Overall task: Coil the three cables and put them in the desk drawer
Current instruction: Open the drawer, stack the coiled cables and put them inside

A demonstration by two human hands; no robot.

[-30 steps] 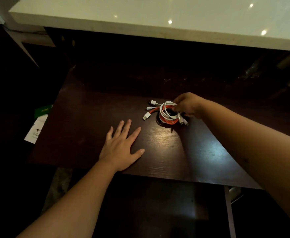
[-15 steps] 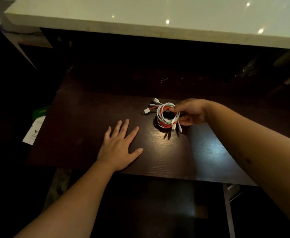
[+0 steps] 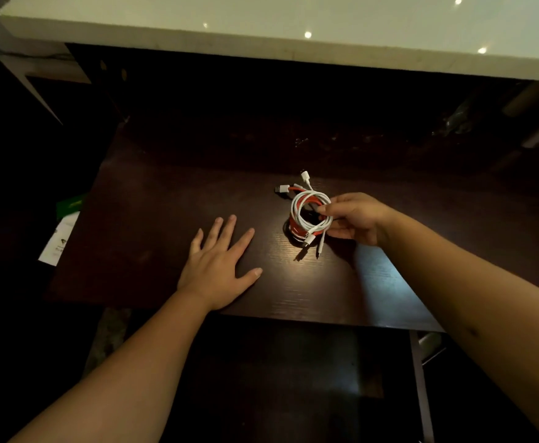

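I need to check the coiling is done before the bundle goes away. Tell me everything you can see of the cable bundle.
The cable bundle is a tight round coil of white and red-orange cords, plastic-looking, with white plug ends sticking out above and below. The right hand pinches its right edge, tilting it on the dark wooden surface.

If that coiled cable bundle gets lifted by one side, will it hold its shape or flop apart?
The cable bundle probably sags: thin white and red loops, with no tie visible. The loose connector ends already dangle and would likely swing. It looks light, since the right hand pinches it with only its fingers.
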